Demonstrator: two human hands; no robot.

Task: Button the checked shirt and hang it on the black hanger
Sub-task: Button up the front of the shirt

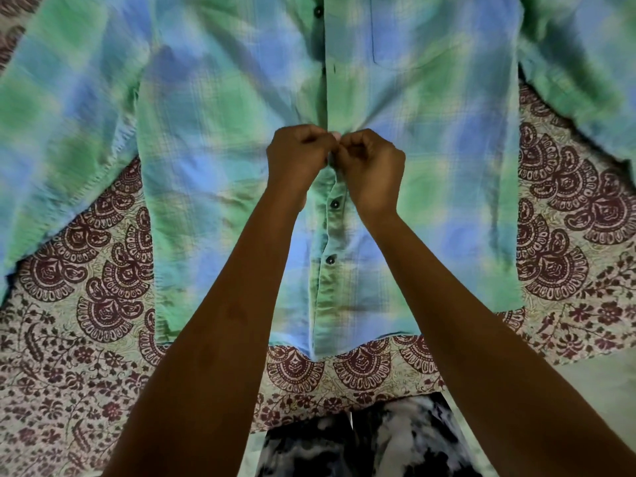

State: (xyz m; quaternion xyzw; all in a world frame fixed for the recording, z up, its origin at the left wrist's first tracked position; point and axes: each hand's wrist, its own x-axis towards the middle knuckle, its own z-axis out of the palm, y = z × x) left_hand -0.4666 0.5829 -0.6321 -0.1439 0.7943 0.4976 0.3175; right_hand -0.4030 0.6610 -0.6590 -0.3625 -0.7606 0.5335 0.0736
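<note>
The green and blue checked shirt point(430, 160) lies flat, front up, on a patterned bedspread, hem toward me. Its placket runs down the middle with dark buttons; two below my hands point(334, 203) point(330, 259) sit closed. My left hand point(297, 158) and my right hand point(373, 166) meet at the placket in the middle of the shirt. Both pinch the placket fabric with curled fingers, thumbs touching. The button between them is hidden. Farther up, the placket gapes with a button point(318, 11) showing. No black hanger is in view.
The bedspread point(86, 356) with maroon paisley print covers the surface under the shirt. The shirt's sleeves spread out to the left point(51, 149) and right point(585, 80). Black and white patterned clothing on my legs point(361, 442) shows at the bottom edge.
</note>
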